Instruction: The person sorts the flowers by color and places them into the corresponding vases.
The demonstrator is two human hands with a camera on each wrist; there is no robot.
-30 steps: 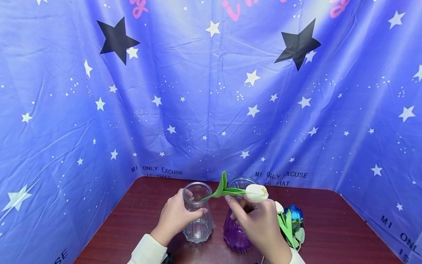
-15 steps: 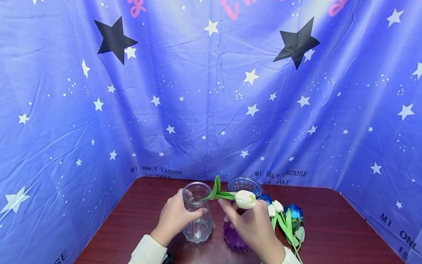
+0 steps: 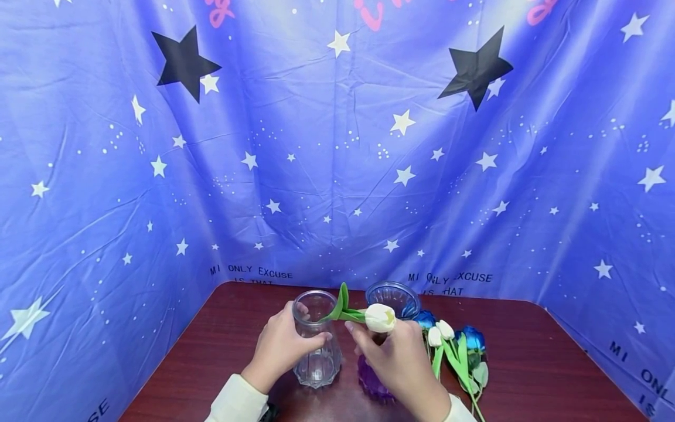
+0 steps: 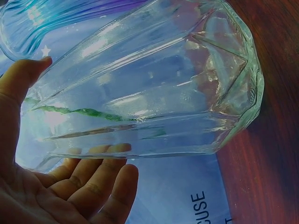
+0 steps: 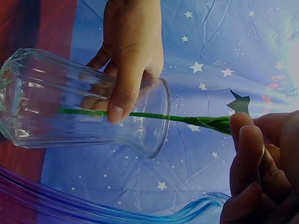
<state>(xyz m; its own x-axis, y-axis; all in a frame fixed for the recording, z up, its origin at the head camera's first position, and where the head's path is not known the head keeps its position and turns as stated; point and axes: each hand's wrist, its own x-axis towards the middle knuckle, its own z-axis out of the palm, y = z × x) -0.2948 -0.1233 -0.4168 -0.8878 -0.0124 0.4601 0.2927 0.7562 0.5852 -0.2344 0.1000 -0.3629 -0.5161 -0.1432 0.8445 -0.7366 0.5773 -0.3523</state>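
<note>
My left hand (image 3: 279, 346) grips a clear ribbed glass vase (image 3: 316, 369), thumb across the near side and fingers round the far side. A white tulip (image 3: 379, 317) with green leaves lies nearly level at the vase's mouth in the head view. My right hand (image 3: 403, 357) pinches it just below the bloom, as the right wrist view shows at the leafy stem (image 5: 212, 122). Through the glass in the left wrist view, the green stem (image 4: 88, 112) reaches well down inside the vase. The right hand partly hides a purple-blue vase (image 3: 371, 378) behind it.
Right of the purple-blue vase, white tulips (image 3: 445, 330) and blue roses (image 3: 471, 339) lie on the dark red wooden table (image 3: 532, 363). A blue star-printed cloth (image 3: 332, 176) hangs behind and at both sides. A small black object (image 3: 270, 412) sits by the left sleeve.
My right hand has moved left and slightly down with the tulip, bringing its leaves against the clear vase's rim. More of the flowers at right now show. The left hand has kept its place.
</note>
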